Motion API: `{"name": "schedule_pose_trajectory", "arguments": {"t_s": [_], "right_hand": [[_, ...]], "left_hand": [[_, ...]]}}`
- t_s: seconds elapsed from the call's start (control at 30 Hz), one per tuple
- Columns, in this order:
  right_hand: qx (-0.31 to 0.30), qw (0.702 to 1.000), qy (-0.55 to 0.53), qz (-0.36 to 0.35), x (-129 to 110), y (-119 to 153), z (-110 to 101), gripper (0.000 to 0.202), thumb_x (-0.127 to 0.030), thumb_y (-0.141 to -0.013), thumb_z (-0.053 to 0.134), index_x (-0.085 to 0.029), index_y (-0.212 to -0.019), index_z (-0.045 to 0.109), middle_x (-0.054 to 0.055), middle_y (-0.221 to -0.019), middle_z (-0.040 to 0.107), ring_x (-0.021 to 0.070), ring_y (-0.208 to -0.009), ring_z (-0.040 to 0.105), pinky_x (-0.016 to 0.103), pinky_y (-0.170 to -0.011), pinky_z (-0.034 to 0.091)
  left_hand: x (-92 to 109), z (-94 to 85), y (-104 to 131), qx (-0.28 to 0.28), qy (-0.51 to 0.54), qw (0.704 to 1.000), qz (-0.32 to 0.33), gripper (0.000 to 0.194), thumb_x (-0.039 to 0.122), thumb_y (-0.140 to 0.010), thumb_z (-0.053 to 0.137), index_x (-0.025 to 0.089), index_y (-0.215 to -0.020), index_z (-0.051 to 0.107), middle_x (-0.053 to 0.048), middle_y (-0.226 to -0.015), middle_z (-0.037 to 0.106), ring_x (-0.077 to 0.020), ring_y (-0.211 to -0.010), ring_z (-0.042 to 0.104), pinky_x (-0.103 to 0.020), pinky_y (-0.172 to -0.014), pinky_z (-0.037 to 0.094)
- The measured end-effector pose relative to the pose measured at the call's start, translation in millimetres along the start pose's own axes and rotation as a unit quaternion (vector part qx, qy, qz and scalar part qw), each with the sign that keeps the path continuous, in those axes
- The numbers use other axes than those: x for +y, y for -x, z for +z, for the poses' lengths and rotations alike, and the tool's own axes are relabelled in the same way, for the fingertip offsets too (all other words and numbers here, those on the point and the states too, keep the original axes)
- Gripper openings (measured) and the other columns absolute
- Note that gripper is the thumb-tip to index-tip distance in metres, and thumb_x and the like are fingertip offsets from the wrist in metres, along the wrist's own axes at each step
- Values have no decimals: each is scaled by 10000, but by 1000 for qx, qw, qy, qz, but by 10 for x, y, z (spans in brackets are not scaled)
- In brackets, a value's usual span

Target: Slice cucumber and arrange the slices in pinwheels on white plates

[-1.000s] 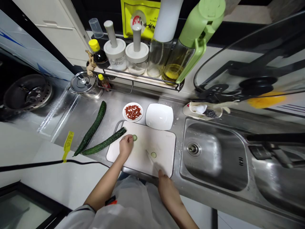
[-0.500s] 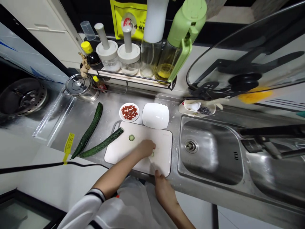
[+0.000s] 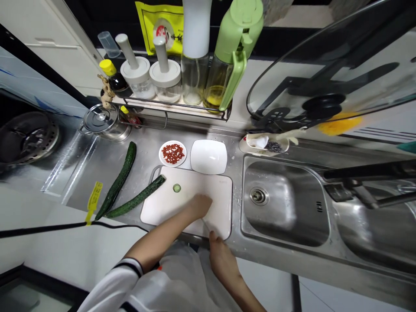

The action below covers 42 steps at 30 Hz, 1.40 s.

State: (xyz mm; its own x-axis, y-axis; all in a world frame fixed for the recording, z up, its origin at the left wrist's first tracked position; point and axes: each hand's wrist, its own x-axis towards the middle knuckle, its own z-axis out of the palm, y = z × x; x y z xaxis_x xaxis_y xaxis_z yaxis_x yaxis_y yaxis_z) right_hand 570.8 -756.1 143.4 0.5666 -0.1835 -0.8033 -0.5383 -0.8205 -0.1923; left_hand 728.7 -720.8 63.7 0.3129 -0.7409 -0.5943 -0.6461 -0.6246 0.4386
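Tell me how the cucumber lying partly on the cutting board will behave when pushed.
The cucumber would probably rock rather than roll freely, given its slight bend. Its bumpy-looking skin should offer some grip. With one end on the cutting board and the rest beyond it, a push might pivot it.

Single head-worn view, wide, facing forward and down, from over the steel counter, cutting board near centre

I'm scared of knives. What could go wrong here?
The left hand is close to the knife in the right hand, so a slip might cut a finger. The cucumber lying partly on the cutting board, its cut end upon it, might roll if bumped.
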Motion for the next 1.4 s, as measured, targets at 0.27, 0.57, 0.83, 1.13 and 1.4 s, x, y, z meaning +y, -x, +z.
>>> {"name": "schedule_pose_trajectory", "arguments": {"t_s": [0.27, 0.57, 0.83, 1.13, 1.4], "right_hand": [[13, 1000, 18, 2, 44, -31, 55, 540, 2, -840, 173, -122, -1278, 462, 154, -1034, 629, 218, -920, 645, 279, -697, 471], [15, 999, 28, -8, 171, -13, 39, 536, -3, -832, 199, -123, -1272, 481, 131, -1004, 648, 209, -910, 647, 266, -690, 469], [32, 998, 50, 1, 82, -68, -129, 475, -9, -849, 210, -139, -1170, 535, 136, -983, 661, 211, -872, 665, 252, -642, 462], [44, 996, 73, -27, -36, -220, -175, 449, -19, -864, 226, -136, -1176, 527, 141, -991, 662, 210, -894, 658, 257, -674, 464], [32, 996, 83, -28, -69, -215, -239, 463, -14, -866, 214, -135, -1196, 515, 139, -1002, 661, 216, -901, 658, 250, -643, 470]], "left_hand": [[-332, -81, 170, 120, 215, 963, -112, 136, 147, -742, 586, 185, -810, 697, -22, -787, 699, -150, -748, 634, -236, -689, 462], [-612, 146, 430, 241, 325, 883, -237, 93, 147, -735, 611, 198, -746, 688, 13, -714, 683, -112, -687, 611, -197, -643, 420], [-545, 127, 472, 240, 292, 883, -279, 109, 187, -777, 597, 212, -785, 702, 0, -767, 702, -132, -746, 623, -212, -695, 416], [-610, 205, 445, 256, 292, 887, -248, 159, 161, -779, 571, 217, -818, 716, -6, -810, 717, -135, -776, 638, -210, -728, 429], [-640, 233, 418, 255, 284, 888, -256, 141, 166, -770, 583, 205, -802, 715, -15, -786, 715, -135, -752, 639, -213, -703, 428]]}}
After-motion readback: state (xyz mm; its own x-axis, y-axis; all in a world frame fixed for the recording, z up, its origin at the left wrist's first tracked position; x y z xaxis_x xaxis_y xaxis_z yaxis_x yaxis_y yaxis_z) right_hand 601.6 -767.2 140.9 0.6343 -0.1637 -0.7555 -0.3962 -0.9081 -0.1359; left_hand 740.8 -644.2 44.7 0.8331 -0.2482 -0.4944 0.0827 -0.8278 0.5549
